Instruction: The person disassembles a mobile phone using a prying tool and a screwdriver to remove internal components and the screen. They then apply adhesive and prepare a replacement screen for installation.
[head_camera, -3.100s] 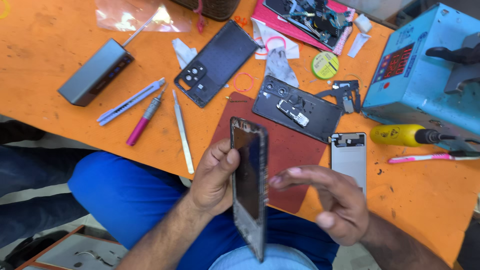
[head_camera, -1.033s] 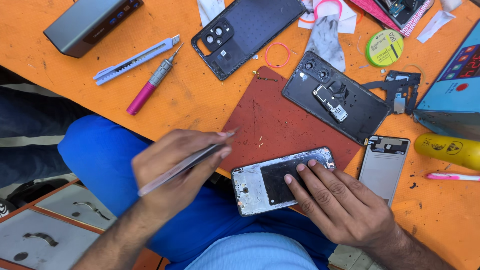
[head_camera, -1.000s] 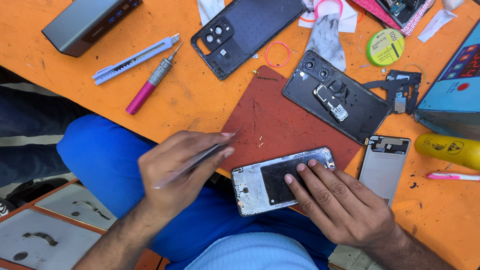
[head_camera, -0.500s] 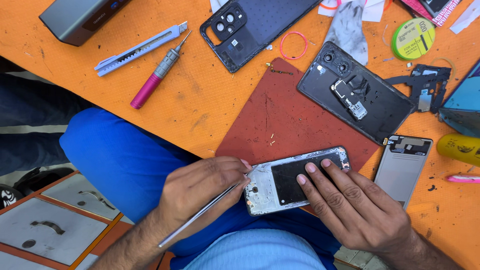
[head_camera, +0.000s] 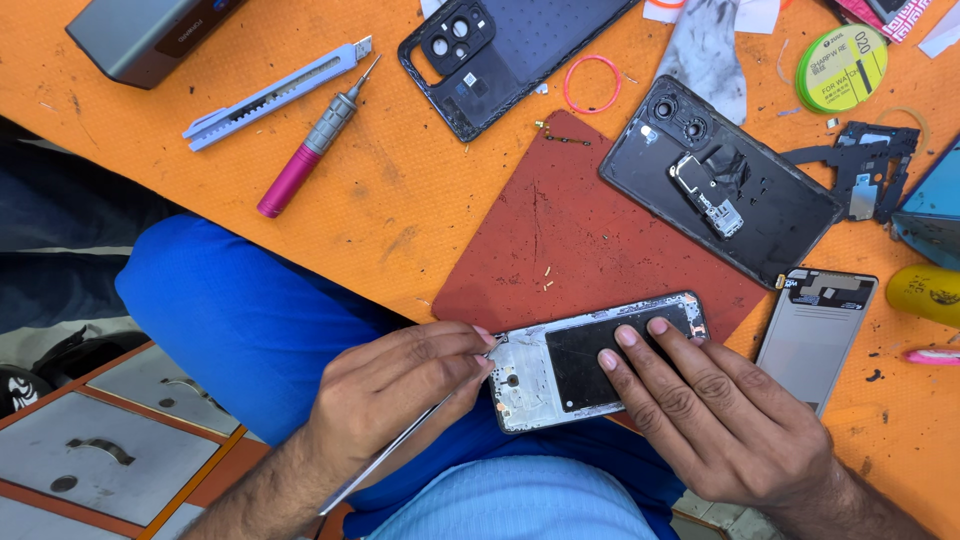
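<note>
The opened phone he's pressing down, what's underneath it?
The phone frame lies partly on the dark red mat, at the orange table's edge. The right hand presses it; whatever lies directly beneath is hidden.

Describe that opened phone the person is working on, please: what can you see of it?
The phone frame lies flat, inner side up, at the near edge of the dark red mat, partly overhanging the orange table. It is a silvery rectangular shell with a black panel in the middle and small parts around a round opening at its left end. The right hand presses fingertips on the black panel; the left hand holds a thin metal tool to its left end.
</note>
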